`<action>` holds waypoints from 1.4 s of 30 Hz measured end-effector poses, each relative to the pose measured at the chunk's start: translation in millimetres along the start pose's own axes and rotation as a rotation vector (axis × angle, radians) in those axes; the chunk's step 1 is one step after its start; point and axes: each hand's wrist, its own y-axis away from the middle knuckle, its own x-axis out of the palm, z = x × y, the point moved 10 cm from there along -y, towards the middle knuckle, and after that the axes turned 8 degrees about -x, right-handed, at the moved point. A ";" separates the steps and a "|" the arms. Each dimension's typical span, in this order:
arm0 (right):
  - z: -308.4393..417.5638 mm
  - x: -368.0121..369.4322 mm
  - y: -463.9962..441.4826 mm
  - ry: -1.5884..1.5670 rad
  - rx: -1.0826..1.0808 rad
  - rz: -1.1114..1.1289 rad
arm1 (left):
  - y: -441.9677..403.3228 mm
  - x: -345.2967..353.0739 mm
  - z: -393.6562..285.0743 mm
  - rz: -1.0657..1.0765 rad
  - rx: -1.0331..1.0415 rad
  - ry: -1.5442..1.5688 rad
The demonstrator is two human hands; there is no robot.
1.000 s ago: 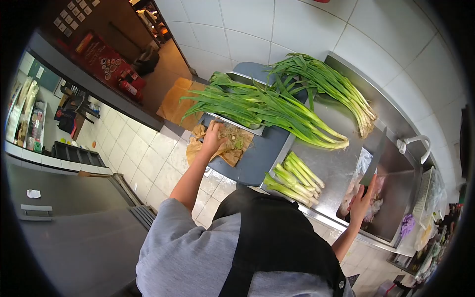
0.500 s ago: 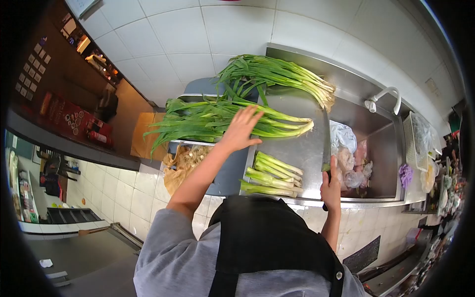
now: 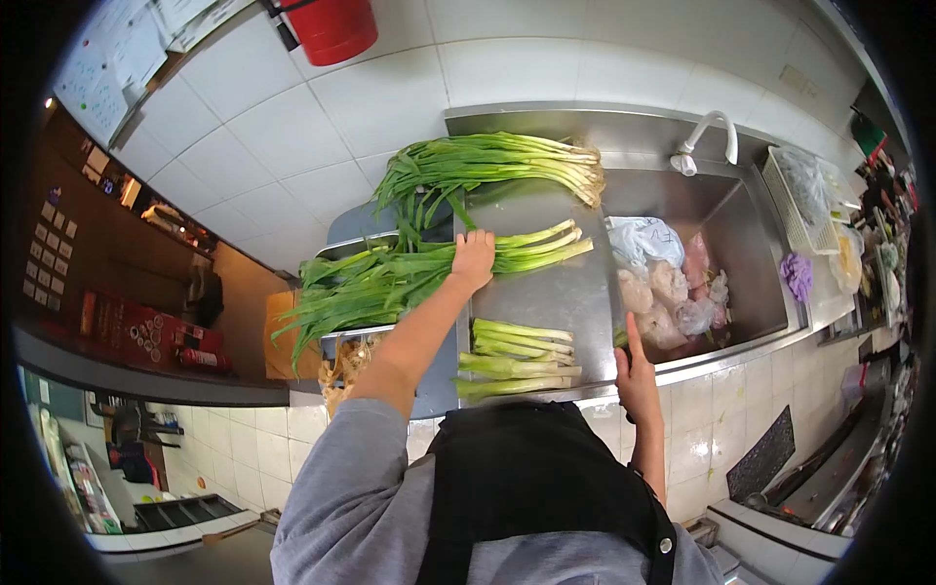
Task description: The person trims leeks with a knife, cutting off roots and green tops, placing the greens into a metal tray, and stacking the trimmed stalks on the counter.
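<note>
My left hand point(image 3: 475, 256) is closed around the middle of a bunch of long green onions point(image 3: 526, 251), whose white ends point right over the steel drainboard point(image 3: 526, 297). In my right hand point(image 3: 639, 382) is a knife point(image 3: 621, 337), the index finger stretched along it; the blade is hard to make out against the sink edge. Trimmed green onion stalks point(image 3: 517, 363) lie side by side at the near side of the drainboard. Another untrimmed bunch point(image 3: 497, 161), with roots on, rests at the back.
Plastic bags of food point(image 3: 668, 292) fill part of the sink point(image 3: 751, 263) on the right, below a white faucet point(image 3: 692, 151). A white basket point(image 3: 799, 200) and a purple bundle point(image 3: 797, 277) stand beyond it. Brown peelings point(image 3: 346, 366) sit left, under the leaves.
My left hand has gone from lying spread on the bunch to closing around it. The knife has shifted a little, and the head view has turned.
</note>
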 end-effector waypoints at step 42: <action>-6.0 156.8 -86.3 0.224 -0.208 0.426 | -8.5 8.3 -15.6 0.211 -0.190 0.191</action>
